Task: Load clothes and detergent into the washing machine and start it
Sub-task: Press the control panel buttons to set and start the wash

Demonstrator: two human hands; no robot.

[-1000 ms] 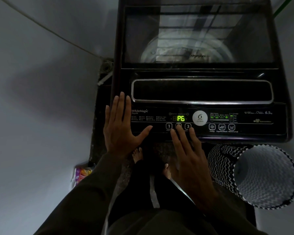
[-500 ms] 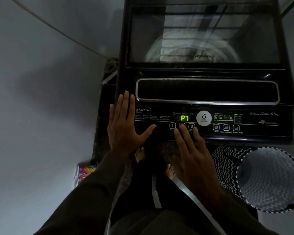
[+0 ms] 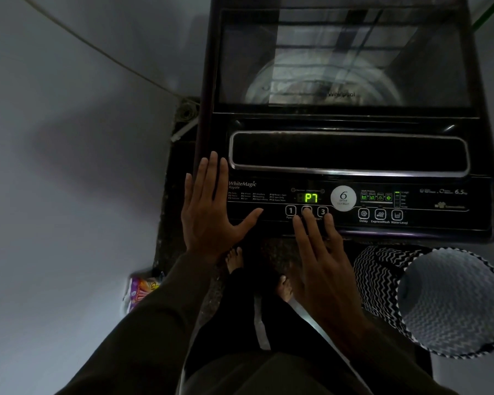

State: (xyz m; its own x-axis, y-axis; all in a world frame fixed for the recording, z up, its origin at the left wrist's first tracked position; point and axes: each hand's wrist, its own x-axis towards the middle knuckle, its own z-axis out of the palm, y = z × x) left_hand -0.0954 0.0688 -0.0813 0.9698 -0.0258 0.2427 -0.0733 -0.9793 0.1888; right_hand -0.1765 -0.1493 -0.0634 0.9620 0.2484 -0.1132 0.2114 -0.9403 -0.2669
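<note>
Black washing machine (image 3: 348,151) | left hand (image 3: 208,212) flat on panel (image 3: 268,216) | right hand (image 3: 322,260) flat, touching button (image 3: 306,207) (P7)

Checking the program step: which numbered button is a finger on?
The middle button, between button 1 and button 3; right hand fingers hide its number.

The left hand (image 3: 208,215) is laid flat, fingers straight, on the left end of the control panel (image 3: 428,216) of the washing machine (image 3: 348,151), whose glass lid (image 3: 345,61) is closed. The right hand (image 3: 322,260) is held outstretched, one fingertip placed on the middle button (image 3: 306,207) between buttons 1 and 3; P7 is shown on the green display (image 3: 311,198). A zigzag-patterned basket (image 3: 380,276) is noted at near right, and a colourful packet (image 3: 140,292) on the floor at near left.
</note>
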